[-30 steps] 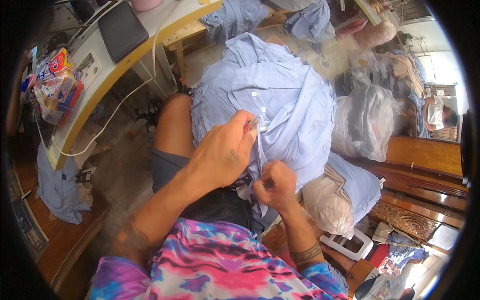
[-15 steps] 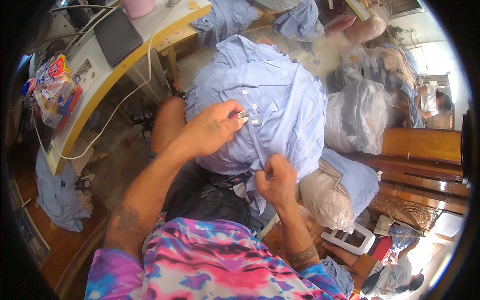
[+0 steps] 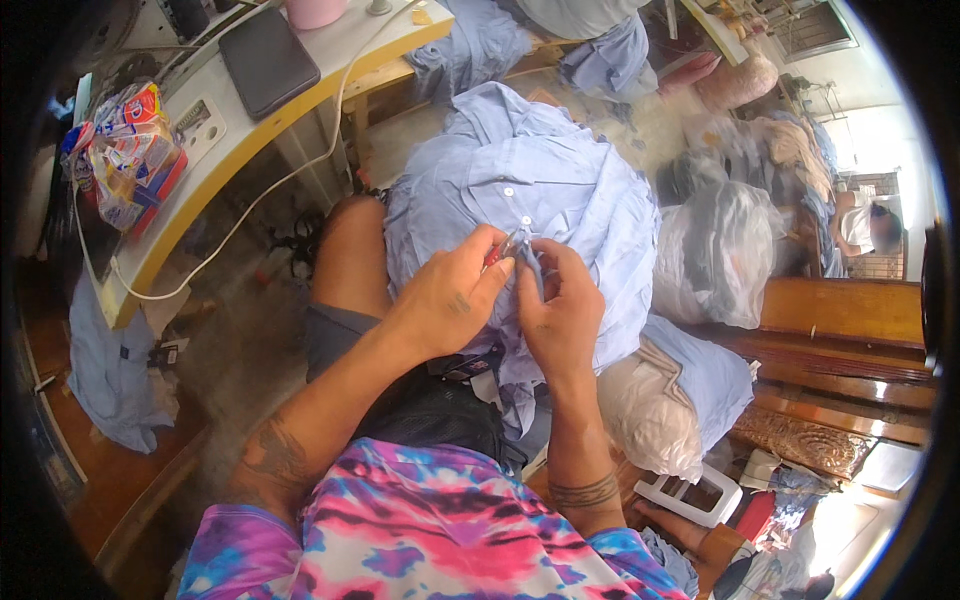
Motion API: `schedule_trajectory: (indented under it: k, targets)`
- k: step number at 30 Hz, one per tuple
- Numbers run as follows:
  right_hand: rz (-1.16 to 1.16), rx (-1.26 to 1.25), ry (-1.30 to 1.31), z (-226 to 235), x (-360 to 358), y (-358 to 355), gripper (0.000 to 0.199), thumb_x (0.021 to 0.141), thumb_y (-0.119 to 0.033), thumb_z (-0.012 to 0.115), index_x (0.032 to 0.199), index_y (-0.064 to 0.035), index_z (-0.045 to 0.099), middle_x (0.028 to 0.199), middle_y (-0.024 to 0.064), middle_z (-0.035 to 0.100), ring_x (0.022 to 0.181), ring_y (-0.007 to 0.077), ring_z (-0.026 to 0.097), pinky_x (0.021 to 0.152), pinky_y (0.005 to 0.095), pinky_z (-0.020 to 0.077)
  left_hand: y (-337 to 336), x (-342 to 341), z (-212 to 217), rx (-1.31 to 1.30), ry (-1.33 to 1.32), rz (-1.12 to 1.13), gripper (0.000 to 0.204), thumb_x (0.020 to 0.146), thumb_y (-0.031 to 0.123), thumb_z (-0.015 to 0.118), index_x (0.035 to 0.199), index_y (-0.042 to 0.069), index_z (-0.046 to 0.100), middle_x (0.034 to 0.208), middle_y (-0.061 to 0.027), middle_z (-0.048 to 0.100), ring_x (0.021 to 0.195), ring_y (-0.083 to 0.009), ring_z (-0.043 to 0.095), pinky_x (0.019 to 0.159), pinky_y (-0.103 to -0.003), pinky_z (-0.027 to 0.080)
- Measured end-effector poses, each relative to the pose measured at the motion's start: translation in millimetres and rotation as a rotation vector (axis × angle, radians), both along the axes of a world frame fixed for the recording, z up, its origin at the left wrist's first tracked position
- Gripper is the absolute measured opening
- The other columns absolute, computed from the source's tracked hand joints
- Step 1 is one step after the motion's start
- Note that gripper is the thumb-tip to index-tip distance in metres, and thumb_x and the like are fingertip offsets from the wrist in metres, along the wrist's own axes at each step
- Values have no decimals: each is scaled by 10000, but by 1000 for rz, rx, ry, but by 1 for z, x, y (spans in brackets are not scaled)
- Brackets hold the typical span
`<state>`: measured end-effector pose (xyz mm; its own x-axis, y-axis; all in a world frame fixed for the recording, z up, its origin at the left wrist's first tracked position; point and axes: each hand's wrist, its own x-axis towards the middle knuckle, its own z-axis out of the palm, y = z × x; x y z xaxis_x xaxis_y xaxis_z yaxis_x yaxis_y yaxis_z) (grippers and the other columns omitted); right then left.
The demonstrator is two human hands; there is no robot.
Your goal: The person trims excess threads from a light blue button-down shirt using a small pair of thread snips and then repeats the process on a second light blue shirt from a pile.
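A light blue buttoned shirt (image 3: 570,170) lies bunched in a big mound over my lap, white buttons running down its front strip. My left hand (image 3: 455,290) is closed around small thread snips (image 3: 510,246) with a red handle; the metal blades point at the cloth just below a button. Close beside it, almost touching, my right hand (image 3: 562,310) pinches a fold of the shirt's front edge between thumb and fingers. The fingertips partly hide the snips and the pinched fold.
At the left stands a table with a yellow edge (image 3: 215,170), a dark phone or tablet (image 3: 268,62), a pink container (image 3: 315,12) and a colourful packet (image 3: 130,160). A white cable (image 3: 235,225) hangs from it. Plastic-wrapped bundles (image 3: 715,255) lie at the right; other people sit beyond.
My right hand has moved up the shirt's front edge to meet my left hand. The snips have shifted slightly down and right, and the whole view has swung a little.
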<state>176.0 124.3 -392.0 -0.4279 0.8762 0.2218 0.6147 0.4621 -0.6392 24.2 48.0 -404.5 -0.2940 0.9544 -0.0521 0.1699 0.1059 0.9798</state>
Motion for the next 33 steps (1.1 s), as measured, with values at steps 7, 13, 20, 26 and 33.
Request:
schedule_trajectory:
  k: [7, 13, 20, 26, 33]
  targets:
    - [-29, 80, 80, -10, -6, -6, 166, 883, -58, 777, 1044, -28, 752, 874, 115, 713, 659, 201, 641, 623, 324, 504, -10, 20, -7, -33, -92, 76, 286, 1077, 239, 551, 1221, -7, 577, 766, -134, 653, 675, -217, 642, 644, -385, 490]
    - [-35, 102, 81, -11, -5, -6, 170, 882, -56, 779, 1047, -22, 753, 867, 110, 712, 656, 199, 634, 617, 320, 497, -12, 35, -5, -15, -141, 149, 291, 1081, 240, 550, 1220, -15, 570, 739, -81, 637, 668, -158, 618, 632, -359, 493]
    - [-15, 141, 83, -13, -6, -5, 161, 877, -49, 778, 1034, -23, 757, 877, 116, 724, 674, 226, 663, 628, 336, 515, -11, 34, -6, 0, -177, 155, 302, 1078, 247, 547, 1197, -29, 575, 710, -66, 606, 645, -139, 588, 608, -340, 480]
    - [-3, 151, 84, -14, -6, -6, 149, 869, -49, 784, 1015, -25, 769, 868, 117, 724, 685, 232, 675, 636, 338, 523, -4, 35, -14, 39, -222, 167, 305, 1077, 253, 550, 1179, -33, 575, 710, -61, 597, 653, -122, 573, 606, -326, 465]
    - [61, 181, 79, -17, -5, -4, 148, 865, -61, 787, 1013, -45, 779, 853, 109, 709, 709, 260, 690, 648, 352, 529, 4, 33, -2, 41, -7, 225, 291, 1071, 230, 534, 1193, -34, 552, 820, -263, 693, 780, -438, 710, 693, -506, 510]
